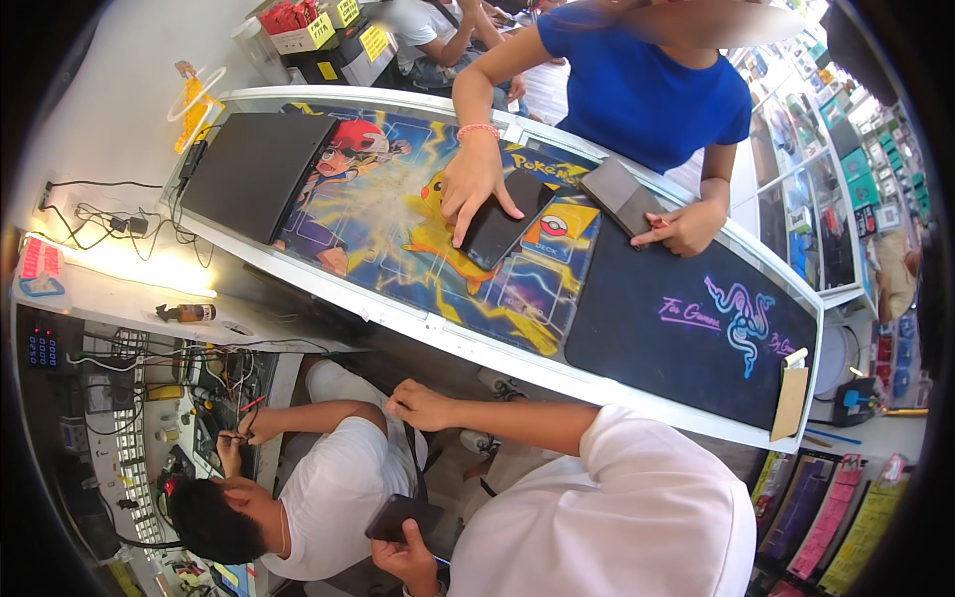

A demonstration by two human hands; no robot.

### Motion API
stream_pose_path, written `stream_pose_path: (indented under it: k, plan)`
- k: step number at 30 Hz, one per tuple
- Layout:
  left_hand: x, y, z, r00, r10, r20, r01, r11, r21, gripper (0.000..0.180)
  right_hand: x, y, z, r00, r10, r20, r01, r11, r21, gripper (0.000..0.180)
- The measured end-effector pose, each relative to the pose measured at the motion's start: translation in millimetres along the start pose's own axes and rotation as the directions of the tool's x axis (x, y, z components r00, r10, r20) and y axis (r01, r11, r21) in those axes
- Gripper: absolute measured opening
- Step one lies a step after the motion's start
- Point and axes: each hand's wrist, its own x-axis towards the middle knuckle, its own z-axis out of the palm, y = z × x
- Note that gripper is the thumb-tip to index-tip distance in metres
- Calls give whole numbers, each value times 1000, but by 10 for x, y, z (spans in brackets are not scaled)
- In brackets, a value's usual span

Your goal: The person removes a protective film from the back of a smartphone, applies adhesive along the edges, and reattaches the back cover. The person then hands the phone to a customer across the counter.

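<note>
Low in the head view, my left hand (405, 557) is wrapped around a dark phone (404, 517), held by its lower edge. My right arm stretches leftward from a white sleeve, and my right hand (423, 406) hangs in the air just below the counter, its fingers curled in with nothing visible in them. On the counter's printed mat (398, 234), a black phone (507, 219) lies beneath one hand of a person in blue. That person's other hand (689, 228) touches a flat grey-brown case (629, 196).
A co-worker (343, 478) in white bends over a cluttered bench with cables at the left. The glass counter's white edge (398, 323) runs across the middle. A black laptop (254, 174) and a black mat (686, 318) lie on it. Accessories hang at lower right.
</note>
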Motion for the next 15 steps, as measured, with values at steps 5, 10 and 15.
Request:
stream_pose_path:
  k: [5,10,15]
  plan:
    - [-147,-642,44,1000,-1,-2,1,1000,-12,29,561,1072,324,985,173,-28,-175,978,-115,45]
    - [-182,-538,79,989,133,58,-145,922,359,41,933,1700,418,921,371,-120,-388,846,-364,41]
    - [-272,-735,-83,1000,11,-16,-6,964,265,49,1001,1852,381,916,371,-150,-394,769,-503,43]
